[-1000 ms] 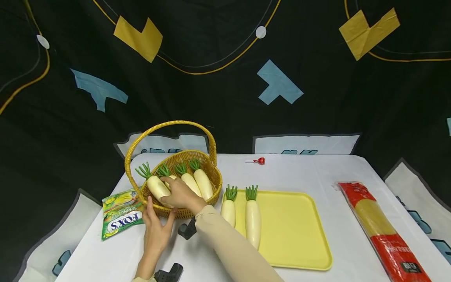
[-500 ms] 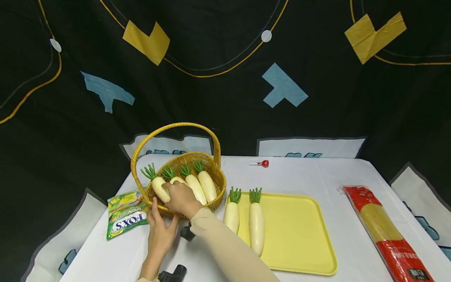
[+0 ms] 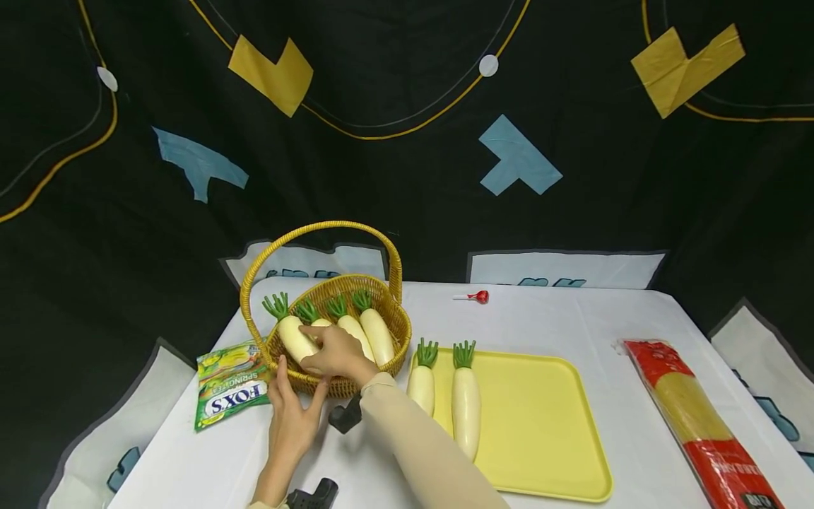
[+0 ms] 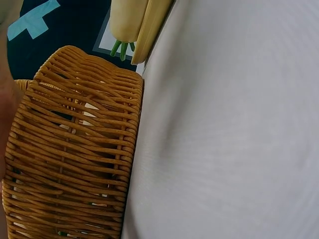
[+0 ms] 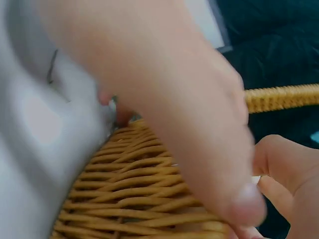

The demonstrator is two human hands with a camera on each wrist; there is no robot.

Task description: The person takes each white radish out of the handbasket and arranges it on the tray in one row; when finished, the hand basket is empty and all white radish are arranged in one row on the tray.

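Note:
A wicker basket [image 3: 399, 362] with a tall arched handle stands at the table's left, holding several white radishes with green tops. My right hand [image 3: 342, 352] reaches over the front rim and grips the leftmost white radish [image 3: 296, 339] between thumb and index finger. That radish leans across the basket's left edge, its top outside. My left hand [image 3: 294, 423] rests on the front wall, fingers straight and thumb spread. The left wrist view shows the woven wall [image 4: 75, 149] close up; the right wrist view has my left thumb [image 5: 219, 169] at the rim.
A yellow tray [image 3: 534, 424] right of the basket bears two radishes [image 3: 466, 410]. A green candy bag [image 3: 230, 385] lies partly behind the basket's left side. A red lollipop [image 3: 477, 297] lies at the back; a red noodle packet [image 3: 699, 424] lies far right.
The head view has shifted, so everything sits a little further right. My right hand stays at the leftmost radish, which has nudged slightly rightward. My left hand stays on the basket.

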